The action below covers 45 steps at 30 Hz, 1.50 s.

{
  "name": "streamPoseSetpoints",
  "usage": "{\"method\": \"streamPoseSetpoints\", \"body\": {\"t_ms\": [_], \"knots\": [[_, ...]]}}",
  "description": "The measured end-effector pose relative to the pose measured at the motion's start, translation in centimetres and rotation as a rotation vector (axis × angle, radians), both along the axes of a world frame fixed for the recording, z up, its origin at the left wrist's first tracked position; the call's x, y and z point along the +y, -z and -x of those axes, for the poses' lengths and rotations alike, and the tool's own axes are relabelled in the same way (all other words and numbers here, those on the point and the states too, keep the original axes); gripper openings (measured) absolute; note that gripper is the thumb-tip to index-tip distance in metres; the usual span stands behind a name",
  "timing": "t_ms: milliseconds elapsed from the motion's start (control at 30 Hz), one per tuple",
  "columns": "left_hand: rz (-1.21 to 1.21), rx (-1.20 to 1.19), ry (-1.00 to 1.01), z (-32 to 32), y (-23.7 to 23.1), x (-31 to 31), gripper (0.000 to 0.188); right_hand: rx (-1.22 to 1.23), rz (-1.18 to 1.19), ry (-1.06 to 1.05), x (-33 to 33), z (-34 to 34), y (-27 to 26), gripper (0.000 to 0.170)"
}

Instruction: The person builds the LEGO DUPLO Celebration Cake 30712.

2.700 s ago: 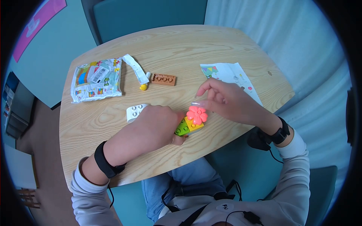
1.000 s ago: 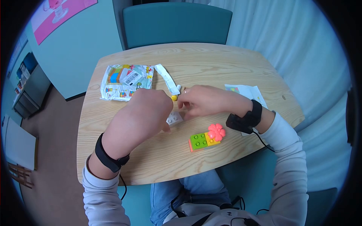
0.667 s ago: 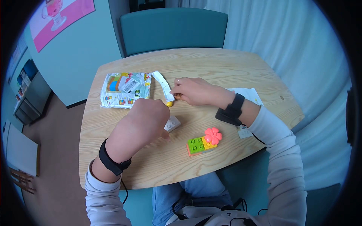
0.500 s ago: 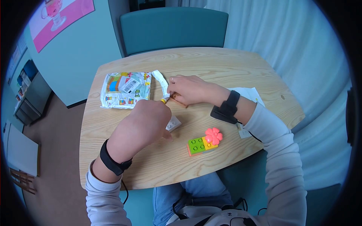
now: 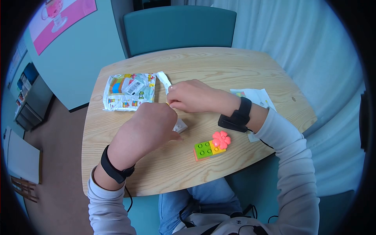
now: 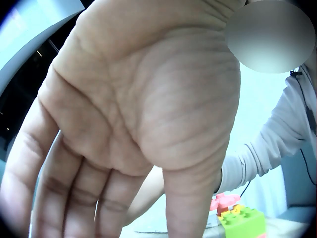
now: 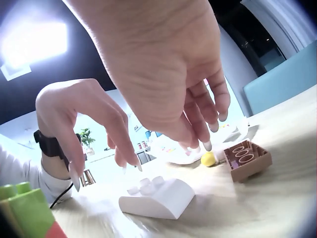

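Note:
Over the white curved brick, my left hand hangs with its fingers loosely bent, apart from the brick in the right wrist view. The palm of the left hand holds nothing. My right hand reaches across, fingertips just above a small yellow piece; contact is unclear. Beside it lies a brown brick, hollow side up, hidden by the hand in the head view. Nearer the body, a green brick and a yellow brick sit joined, with a pink flower on top.
A printed bag lies at the left of the wooden table, next to a torn white strip. A printed sheet lies by my right forearm. A teal chair stands beyond the far edge.
My left hand has let go of the green and yellow stack and moved away. The right hand passed the white brick, touched and turned the brown brick, then moved left toward the small yellow piece.

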<state>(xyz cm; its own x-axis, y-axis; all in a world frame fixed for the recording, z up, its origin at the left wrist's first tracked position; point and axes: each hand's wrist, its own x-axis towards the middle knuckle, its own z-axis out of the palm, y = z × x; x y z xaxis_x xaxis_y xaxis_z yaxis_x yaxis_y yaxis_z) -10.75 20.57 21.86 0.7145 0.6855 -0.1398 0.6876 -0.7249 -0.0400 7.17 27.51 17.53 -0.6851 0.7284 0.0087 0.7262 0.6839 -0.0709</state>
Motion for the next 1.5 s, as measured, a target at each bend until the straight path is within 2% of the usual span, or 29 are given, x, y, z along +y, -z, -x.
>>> {"method": "streamPoseSetpoints", "body": {"t_ms": [100, 233, 300, 433, 500, 633, 700, 733, 867, 933, 967, 1033, 1167, 1200, 1267, 1367, 1467, 1500], "knots": [[-0.013, -0.040, 0.051, 0.2, 0.7, 0.0, 0.038, 0.131, -0.089, -0.088, 0.2, 0.2, 1.2, 0.014], [-0.013, 0.007, 0.049, -0.3, 0.7, -0.1, 0.038, 0.048, -0.167, -0.108, 1.4, 0.1, 2.4, 0.016], [-0.006, 0.026, 0.069, -0.4, 1.0, 0.1, 0.038, -0.139, -0.095, 0.018, 1.9, 0.2, 2.7, 0.017], [-0.001, -0.002, 0.087, -0.6, 1.3, 0.2, 0.041, -0.079, -0.122, 0.052, 2.0, -0.1, 2.6, 0.016], [-0.012, 0.012, 0.092, -0.8, 1.3, 0.2, 0.042, 0.046, -0.146, 0.021, 2.2, -0.2, 3.0, 0.014], [0.037, 0.006, 0.044, -0.9, 1.4, 0.2, 0.043, 0.125, -0.139, -0.011, 2.0, -0.7, 3.0, 0.014], [-0.019, -0.104, 0.090, -0.4, 1.8, 0.1, 0.041, 0.407, -0.279, -0.078, 2.3, -1.5, 2.4, 0.017], [-0.014, -0.103, 0.093, -0.3, 1.7, -0.1, 0.041, 0.408, -0.274, -0.074, 1.6, -1.9, 1.4, 0.017], [-0.023, -0.110, 0.069, 0.0, 0.5, -0.8, 0.040, 0.751, -0.046, 0.094, -4.2, -4.3, -4.2, 0.024], [-0.019, -0.158, 0.073, 0.4, 0.0, -0.9, 0.040, 0.799, 0.062, 0.136, -7.7, -5.6, -5.2, 0.023], [0.008, -0.133, 0.061, 0.4, -0.4, -1.1, 0.042, 0.793, 0.079, 0.152, -9.5, -6.1, -5.6, 0.023], [0.070, -0.051, 0.049, 0.2, -0.6, -1.1, 0.051, 0.750, 0.293, 0.204, -12.4, -6.6, -6.0, 0.017], [0.153, -0.076, 0.133, -0.6, -0.2, -1.6, 0.059, 0.743, 0.365, 0.240, -14.6, -6.6, -4.6, 0.017], [0.139, -0.068, 0.175, -0.8, 0.2, -1.6, 0.061, 0.743, 0.364, 0.241, -14.6, -6.4, -4.6, 0.017], [0.123, -0.062, 0.219, -1.0, 1.0, -1.6, 0.063, 0.566, 0.209, 0.115, -14.5, -5.9, -4.9, 0.018], [0.128, -0.108, 0.290, -1.0, 1.6, -1.4, 0.062, 0.645, 0.097, 0.026, -14.4, -5.4, -3.5, 0.019], [0.135, -0.104, 0.298, -1.2, 1.6, -1.5, 0.060, 0.608, 0.166, 0.046, -14.6, -4.9, -3.7, 0.020], [0.140, -0.133, 0.319, -1.2, 1.6, -1.5, 0.053, 0.605, 0.165, 0.045, -14.7, -4.7, -3.6, 0.020]]}}
